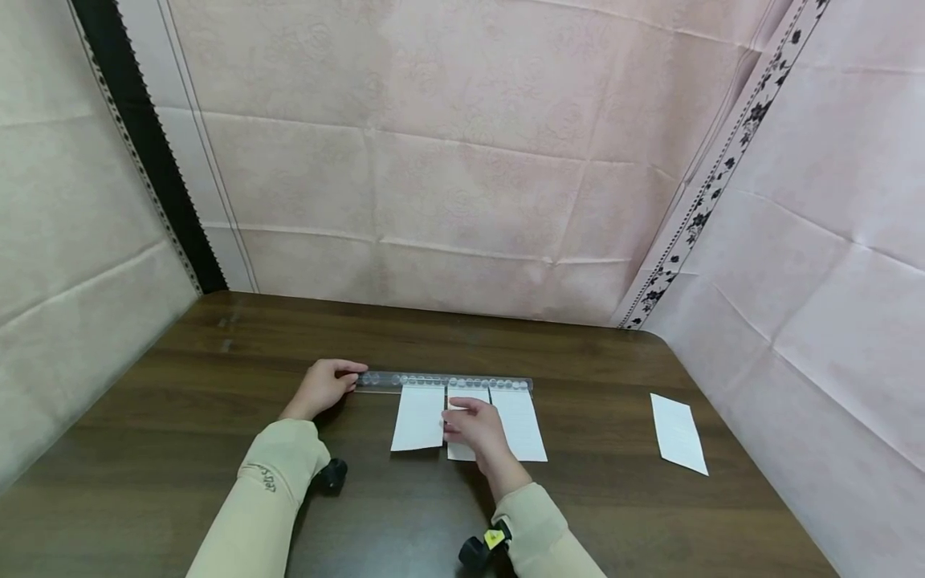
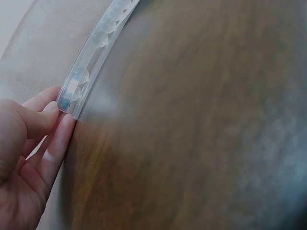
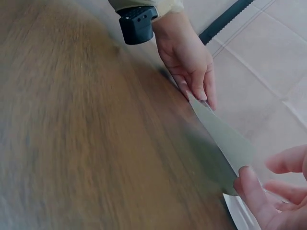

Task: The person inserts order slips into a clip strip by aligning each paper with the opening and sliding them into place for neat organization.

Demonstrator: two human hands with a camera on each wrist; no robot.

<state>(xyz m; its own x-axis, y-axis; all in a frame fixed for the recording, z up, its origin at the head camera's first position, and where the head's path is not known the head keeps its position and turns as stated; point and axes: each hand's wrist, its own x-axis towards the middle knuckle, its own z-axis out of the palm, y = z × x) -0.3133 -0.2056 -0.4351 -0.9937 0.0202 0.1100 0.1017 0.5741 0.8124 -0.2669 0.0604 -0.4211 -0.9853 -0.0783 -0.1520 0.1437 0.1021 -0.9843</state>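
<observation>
My left hand [image 1: 323, 388] pinches the left end of a clear plastic paper-holder strip [image 1: 462, 382] with a row of round clear pieces along it. In the left wrist view, thumb and fingertips meet at the strip's end [image 2: 72, 98]. Three white paper slips hang from the strip: a left slip [image 1: 419, 421], a middle slip [image 1: 460, 453] and a right slip [image 1: 522, 425]. The left slip's lower edge is lifted off the table. My right hand [image 1: 477, 429] is over the middle slip, fingers spread apart, one fingertip [image 3: 247, 175] at a slip's edge in the right wrist view.
A fourth slip of white paper [image 1: 679, 433] lies apart near the right edge of the brown wooden table [image 1: 390, 522]. Pale cloth [image 1: 470, 160] hangs behind the table and at both sides. Black cameras are strapped at both wrists.
</observation>
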